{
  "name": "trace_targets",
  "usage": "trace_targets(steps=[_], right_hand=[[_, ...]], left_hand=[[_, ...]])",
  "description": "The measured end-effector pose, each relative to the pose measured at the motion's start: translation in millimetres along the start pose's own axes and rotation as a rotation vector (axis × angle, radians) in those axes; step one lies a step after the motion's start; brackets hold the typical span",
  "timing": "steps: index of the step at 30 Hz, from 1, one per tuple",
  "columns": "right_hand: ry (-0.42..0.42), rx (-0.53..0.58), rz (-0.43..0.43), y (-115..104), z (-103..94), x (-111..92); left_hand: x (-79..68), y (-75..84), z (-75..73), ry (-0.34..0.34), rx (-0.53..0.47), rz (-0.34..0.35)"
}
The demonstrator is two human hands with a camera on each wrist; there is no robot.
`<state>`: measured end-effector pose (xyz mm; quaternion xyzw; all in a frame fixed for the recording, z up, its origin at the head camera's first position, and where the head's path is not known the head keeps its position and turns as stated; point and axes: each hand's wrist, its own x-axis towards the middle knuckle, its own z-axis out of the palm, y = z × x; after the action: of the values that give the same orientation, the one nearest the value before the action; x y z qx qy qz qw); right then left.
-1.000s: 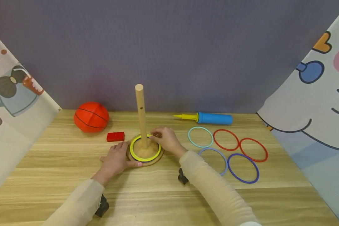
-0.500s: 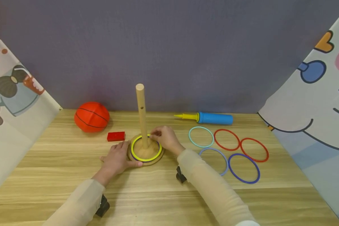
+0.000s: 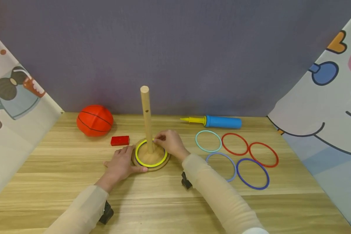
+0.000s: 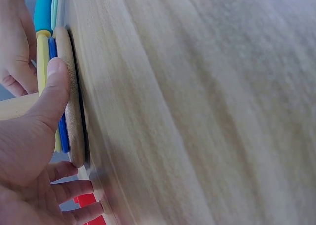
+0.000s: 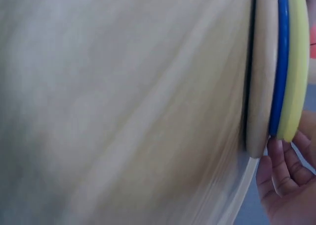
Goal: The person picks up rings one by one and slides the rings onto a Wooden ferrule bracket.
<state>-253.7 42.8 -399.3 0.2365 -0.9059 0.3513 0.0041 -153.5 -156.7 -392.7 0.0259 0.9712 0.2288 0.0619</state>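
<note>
A wooden ring-toss stand with an upright pole [image 3: 146, 113] and a round base [image 5: 261, 76] stands mid-table in the head view. A yellow ring [image 3: 151, 166] lies around the pole's foot, over a dark blue ring [image 5: 281, 62]. In the right wrist view the yellow layer looks thicker than the blue one. My left hand [image 3: 121, 165] holds the base from the left, thumb on its near edge and fingers spread along its side. At the far right part of the rings, my right hand [image 3: 171, 143] pinches the yellow ring's rim; its fingertips are partly hidden.
Several loose rings lie at right, among them a teal ring [image 3: 208, 151], a red ring [image 3: 234, 154] and a blue ring [image 3: 253, 188]. Behind them is a blue and yellow hand pump [image 3: 222, 122]. A red ball [image 3: 95, 121] and a red block [image 3: 120, 140] sit at left.
The yellow ring, which looked doubled a second ago, now appears as a single line from above. My right hand has shifted very slightly left. The left hand keeps its place.
</note>
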Motion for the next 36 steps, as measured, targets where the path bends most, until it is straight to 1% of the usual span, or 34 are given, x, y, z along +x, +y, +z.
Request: trace_targets(steps=[6,14,18,22,29,31,36], right_hand=[[-0.109,0.054,0.047,3.6,-8.4,-0.2],[-0.231,0.011,0.004,3.3,-28.9,-3.6],[-0.27,0.004,-0.019,2.4,-42.1,-8.1],[-0.285,-0.025,-0.034,2.5,-55.0,-15.3],[-0.274,-0.047,-0.102,6.4,-75.8,-32.3],[-0.269,-0.046,-0.105,8.9,-82.5,-38.0],[-0.264,-0.012,-0.061,15.7,-102.3,-56.1]], left_hand=[[0.3,1.3,-0.2,-0.004,-0.008,0.002],[0.4,1.8,-0.7,-0.005,-0.008,0.008],[0.1,1.9,-1.2,-0.002,-0.01,0.009],[0.0,1.7,-1.4,-0.002,-0.015,0.013],[-0.7,-0.2,-1.3,-0.004,-0.029,0.017],[-0.9,-0.6,-1.4,-0.003,-0.03,0.017],[0.1,-0.5,-1.2,-0.004,-0.024,0.016]])
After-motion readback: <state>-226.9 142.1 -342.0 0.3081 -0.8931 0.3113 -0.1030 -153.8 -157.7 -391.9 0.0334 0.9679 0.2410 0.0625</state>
